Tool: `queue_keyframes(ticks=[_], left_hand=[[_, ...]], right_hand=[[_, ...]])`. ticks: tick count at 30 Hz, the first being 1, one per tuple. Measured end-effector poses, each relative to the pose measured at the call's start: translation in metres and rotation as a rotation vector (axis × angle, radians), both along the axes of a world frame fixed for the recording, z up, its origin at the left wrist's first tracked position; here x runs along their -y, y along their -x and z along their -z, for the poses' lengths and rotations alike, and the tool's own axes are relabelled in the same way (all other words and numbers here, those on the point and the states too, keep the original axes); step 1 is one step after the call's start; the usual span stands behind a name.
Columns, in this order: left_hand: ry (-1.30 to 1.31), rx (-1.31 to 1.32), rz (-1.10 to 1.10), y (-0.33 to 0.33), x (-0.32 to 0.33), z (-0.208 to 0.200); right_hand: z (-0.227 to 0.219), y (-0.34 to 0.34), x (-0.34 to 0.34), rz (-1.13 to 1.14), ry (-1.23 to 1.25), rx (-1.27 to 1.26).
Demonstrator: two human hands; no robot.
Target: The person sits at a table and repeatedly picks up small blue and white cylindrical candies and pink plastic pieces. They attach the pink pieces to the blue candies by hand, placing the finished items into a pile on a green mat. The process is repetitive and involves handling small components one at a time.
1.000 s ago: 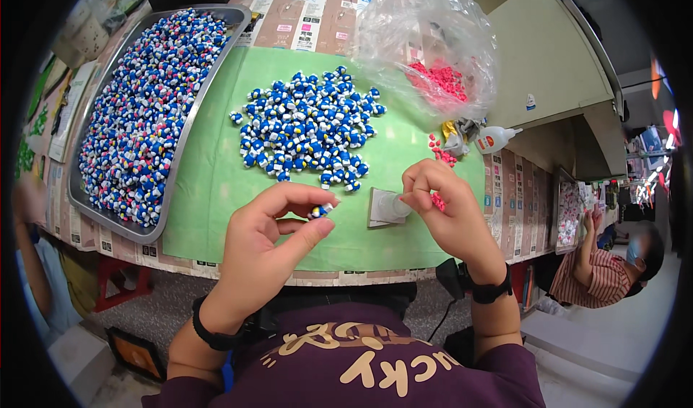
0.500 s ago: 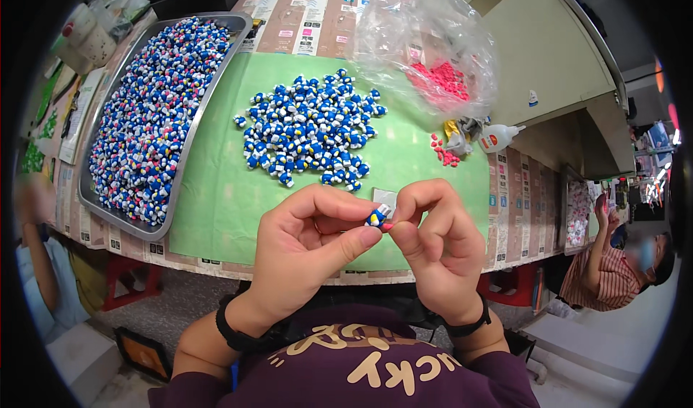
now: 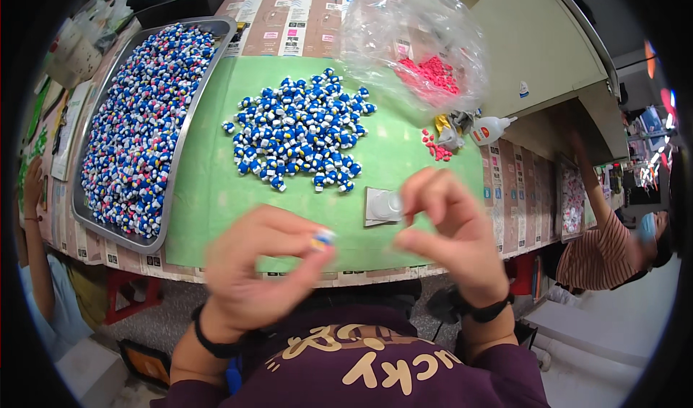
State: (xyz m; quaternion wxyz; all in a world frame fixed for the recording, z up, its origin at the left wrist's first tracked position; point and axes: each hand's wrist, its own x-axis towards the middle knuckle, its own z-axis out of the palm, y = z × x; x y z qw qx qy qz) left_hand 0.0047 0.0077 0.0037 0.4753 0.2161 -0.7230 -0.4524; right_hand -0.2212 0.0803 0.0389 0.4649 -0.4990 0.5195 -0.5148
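From the head cam: left hand (image 3: 263,263) has a little blue-and-white piece (image 3: 321,240) pinched between thumb and fingertips, held up near the mat's (image 3: 209,220) front edge. Right hand (image 3: 458,235) has thumb and index spread apart, pretty blurry, index tip right by the clear cup (image 3: 386,206) on its pale plate; can't tell if they touch. Decent strip of green between the left hand and the pile (image 3: 299,130), plus a gap between the two hands. Tray's (image 3: 177,166) long rim walls off the left side. Over right it's tighter: pink bits (image 3: 437,152), bottle (image 3: 492,129) and bag (image 3: 411,18) crowd the mat's far right corner.
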Motion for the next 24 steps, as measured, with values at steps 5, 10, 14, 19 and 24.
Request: queue_keyframes(ticks=[5, 10, 14, 19, 24], left_hand=[[0.149, 0.108, -0.574, -0.082, 0.039, 0.008], [0.174, 0.530, -0.989, -0.130, 0.063, 0.005], [0.185, 0.541, -0.882, -0.087, 0.058, -0.008], [0.094, 0.467, -0.167, -0.001, 0.028, 0.005], [0.187, 0.629, -0.066, 0.039, 0.023, 0.027]], right_hand=[[0.015, 0.063, -0.010, 0.227, -0.033, -0.632], [0.040, 0.065, -0.013, 0.140, -0.197, -0.727], [0.043, 0.065, -0.007, 0.108, -0.109, -0.872], [0.044, 0.065, 0.002, 0.014, -0.062, -1.108], [0.042, 0.061, 0.003, -0.007, -0.026, -1.182]])
